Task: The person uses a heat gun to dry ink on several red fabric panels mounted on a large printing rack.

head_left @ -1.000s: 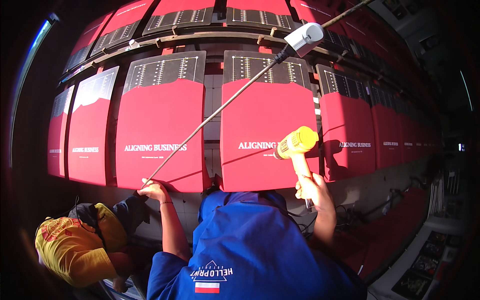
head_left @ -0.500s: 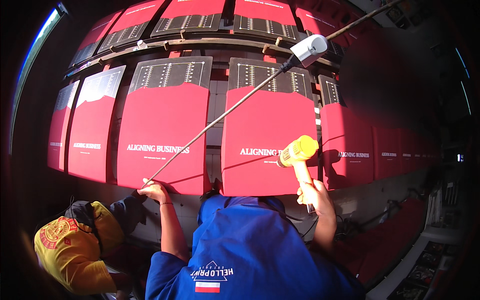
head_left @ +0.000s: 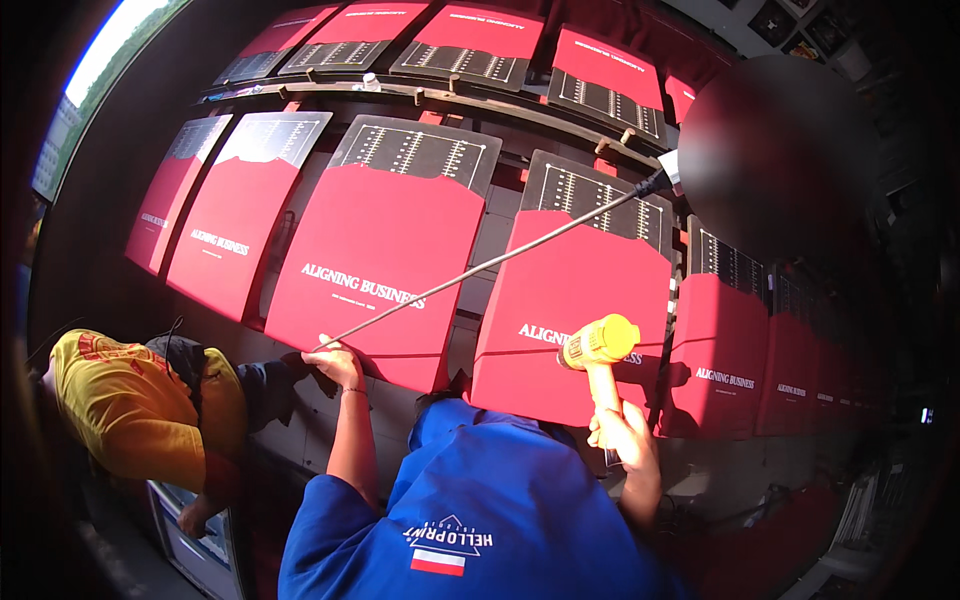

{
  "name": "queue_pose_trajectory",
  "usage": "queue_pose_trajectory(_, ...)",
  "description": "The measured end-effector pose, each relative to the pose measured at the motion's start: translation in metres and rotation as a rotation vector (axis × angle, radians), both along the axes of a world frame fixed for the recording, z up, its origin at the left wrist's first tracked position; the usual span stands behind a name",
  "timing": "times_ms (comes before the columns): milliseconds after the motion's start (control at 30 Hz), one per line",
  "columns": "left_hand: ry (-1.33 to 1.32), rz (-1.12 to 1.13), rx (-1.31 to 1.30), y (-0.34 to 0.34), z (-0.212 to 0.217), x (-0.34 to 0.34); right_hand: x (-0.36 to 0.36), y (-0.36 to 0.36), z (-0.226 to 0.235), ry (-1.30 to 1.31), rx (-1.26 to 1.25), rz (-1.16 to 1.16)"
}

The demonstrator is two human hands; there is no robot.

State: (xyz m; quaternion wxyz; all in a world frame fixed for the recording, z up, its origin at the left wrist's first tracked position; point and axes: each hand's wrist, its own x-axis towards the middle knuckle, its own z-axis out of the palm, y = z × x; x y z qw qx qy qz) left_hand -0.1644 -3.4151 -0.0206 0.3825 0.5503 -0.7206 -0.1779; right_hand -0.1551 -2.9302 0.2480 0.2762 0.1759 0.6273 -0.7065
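My right hand (head_left: 627,437) is wrapped round the handle of a yellow heat gun (head_left: 605,340). Its dark nozzle points left over a red shirt (head_left: 570,300) with white lettering, stretched on a dark flat board. Part of the lettering is hidden behind the gun. At the near edge of the red-covered board (head_left: 385,230) to the left, my left hand (head_left: 342,368) has its thumb over the edge; the other fingers are partly in shadow and seem to grip it.
Several more red-covered boards (head_left: 240,225) run left and right, with another row behind a dark rail (head_left: 500,105). A grey cable (head_left: 500,258) crosses the view. At left, a person in a yellow shirt (head_left: 130,400) bends beside a light-edged panel (head_left: 205,560). A dark blur covers the upper right.
The whole view has tilted clockwise. My hands stay by the same two boards, the heat gun still over the right one. The yellow-shirted person's lower hand now shows near the panel.
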Motion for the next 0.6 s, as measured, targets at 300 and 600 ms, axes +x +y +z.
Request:
queue_pose_trajectory(300, 0.149, -0.021, 0.406, -0.001, 0.004, 0.002, -0.002, 0.012, 0.014, 0.062, 0.076, 0.087)
queue_pose_trajectory(600, -0.010, 0.050, 0.352, 0.017, 0.045, 0.001, 0.018, 0.042, 0.011, 0.071, 0.289, -0.056)
